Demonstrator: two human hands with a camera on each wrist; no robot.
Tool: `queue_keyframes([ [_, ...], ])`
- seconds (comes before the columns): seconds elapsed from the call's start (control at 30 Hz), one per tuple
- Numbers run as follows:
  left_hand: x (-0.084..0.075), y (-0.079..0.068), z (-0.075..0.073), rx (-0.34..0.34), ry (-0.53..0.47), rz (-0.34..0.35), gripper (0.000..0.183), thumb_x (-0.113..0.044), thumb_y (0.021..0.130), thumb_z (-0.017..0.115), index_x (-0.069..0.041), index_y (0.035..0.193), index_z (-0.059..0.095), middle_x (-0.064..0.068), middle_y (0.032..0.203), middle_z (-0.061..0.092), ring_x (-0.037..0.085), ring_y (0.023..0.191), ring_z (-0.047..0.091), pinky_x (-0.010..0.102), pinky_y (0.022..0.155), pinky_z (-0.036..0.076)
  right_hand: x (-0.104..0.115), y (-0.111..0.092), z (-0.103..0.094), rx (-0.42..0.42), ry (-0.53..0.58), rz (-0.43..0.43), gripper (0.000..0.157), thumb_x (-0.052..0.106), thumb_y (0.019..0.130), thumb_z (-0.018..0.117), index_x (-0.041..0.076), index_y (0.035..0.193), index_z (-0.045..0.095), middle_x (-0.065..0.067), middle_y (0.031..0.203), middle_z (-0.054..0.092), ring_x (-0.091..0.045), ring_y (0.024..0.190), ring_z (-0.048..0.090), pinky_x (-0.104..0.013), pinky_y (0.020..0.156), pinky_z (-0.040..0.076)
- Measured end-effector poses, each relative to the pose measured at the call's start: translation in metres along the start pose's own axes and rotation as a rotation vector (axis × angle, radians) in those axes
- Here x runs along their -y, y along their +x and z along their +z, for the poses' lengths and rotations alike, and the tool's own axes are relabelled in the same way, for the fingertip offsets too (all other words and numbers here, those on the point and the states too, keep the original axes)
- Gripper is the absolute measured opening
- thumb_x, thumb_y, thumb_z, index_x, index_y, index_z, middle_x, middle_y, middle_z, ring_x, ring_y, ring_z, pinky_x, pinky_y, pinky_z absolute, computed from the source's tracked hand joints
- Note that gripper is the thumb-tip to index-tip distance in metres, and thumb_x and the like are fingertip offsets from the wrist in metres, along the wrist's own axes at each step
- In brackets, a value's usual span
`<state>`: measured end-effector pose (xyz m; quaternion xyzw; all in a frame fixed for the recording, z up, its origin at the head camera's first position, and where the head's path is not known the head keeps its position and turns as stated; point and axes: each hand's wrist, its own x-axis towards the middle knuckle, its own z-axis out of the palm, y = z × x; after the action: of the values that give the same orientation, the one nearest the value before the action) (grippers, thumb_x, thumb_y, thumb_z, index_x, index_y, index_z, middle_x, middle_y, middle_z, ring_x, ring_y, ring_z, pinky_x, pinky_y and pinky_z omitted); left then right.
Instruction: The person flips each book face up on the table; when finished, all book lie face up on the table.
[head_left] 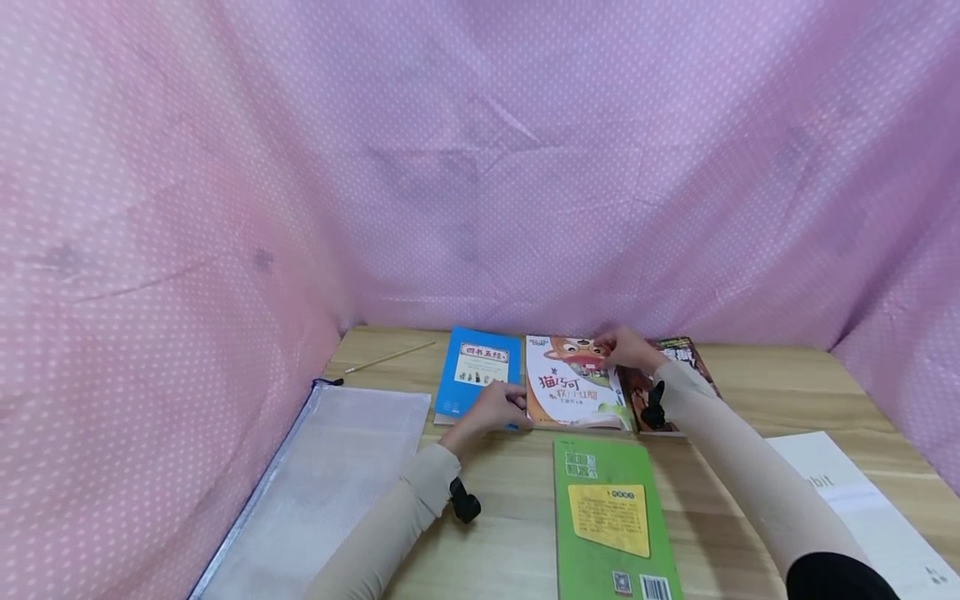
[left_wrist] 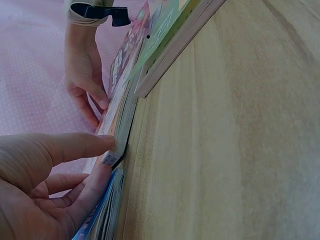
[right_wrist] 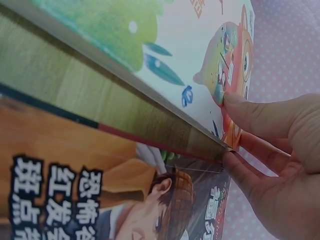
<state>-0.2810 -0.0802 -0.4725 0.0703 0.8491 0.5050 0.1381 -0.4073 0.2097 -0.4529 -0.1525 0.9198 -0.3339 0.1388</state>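
Note:
A white book with an orange cat on its cover (head_left: 573,392) lies face up between a blue book (head_left: 450,392) and a dark comic-style book (head_left: 678,354). My left hand (head_left: 495,406) pinches its near left corner; in the left wrist view the thumb (left_wrist: 82,146) and forefinger meet at that corner. At the far right edge my right hand (head_left: 628,348) grips the same book. The right wrist view has the thumb (right_wrist: 260,116) on the cover and fingers at the edge, close to the dark book. Both wrists wear black straps.
Nearer the front lies a green book (head_left: 600,458), back cover up. A clear zip pouch (head_left: 352,467) with a blue edge is at left, a thin stick (head_left: 390,357) beyond it. At right a white book or sheet (head_left: 855,492) lies partly behind the right arm. Pink dotted cloth (head_left: 525,208) hangs behind the table.

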Motion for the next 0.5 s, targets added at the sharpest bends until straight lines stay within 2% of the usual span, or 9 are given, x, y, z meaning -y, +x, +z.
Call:
queue_keyframes([
  [0.07, 0.0009, -0.0013, 0.0006, -0.003, -0.004, 0.002, 0.056, 0.0, 0.074, 0.086, -0.001, 0.127, 0.07, 0.004, 0.092, 0.066, 0.014, 0.081, 0.057, 0.023, 0.067, 0.049, -0.0002, -0.0005, 0.001, 0.004, -0.003, 0.009, 0.051, 0.0, 0.086, 0.075, -0.01, 0.134, 0.06, -0.019, 0.108, 0.063, -0.028, 0.095, 0.054, -0.036, 0.084, 0.046],
  [0.2, 0.002, -0.0021, 0.0011, 0.0, -0.008, 0.006, 0.062, 0.002, 0.074, 0.086, 0.001, 0.132, 0.065, 0.006, 0.096, 0.066, 0.014, 0.081, 0.06, 0.024, 0.068, 0.052, -0.0004, -0.0001, 0.0021, 0.004, -0.004, 0.016, 0.051, 0.0, 0.087, 0.075, -0.01, 0.134, 0.059, -0.023, 0.118, 0.062, -0.029, 0.099, 0.054, -0.037, 0.087, 0.047],
  [0.5, 0.0011, -0.0019, 0.0015, -0.002, -0.02, -0.006, 0.063, 0.004, 0.073, 0.084, 0.001, 0.134, 0.064, 0.004, 0.096, 0.064, 0.015, 0.081, 0.054, 0.024, 0.065, 0.047, 0.0015, -0.0017, 0.0018, -0.002, -0.003, -0.01, 0.052, 0.0, 0.087, 0.075, -0.012, 0.135, 0.058, -0.019, 0.103, 0.06, -0.027, 0.092, 0.053, -0.032, 0.079, 0.046],
])
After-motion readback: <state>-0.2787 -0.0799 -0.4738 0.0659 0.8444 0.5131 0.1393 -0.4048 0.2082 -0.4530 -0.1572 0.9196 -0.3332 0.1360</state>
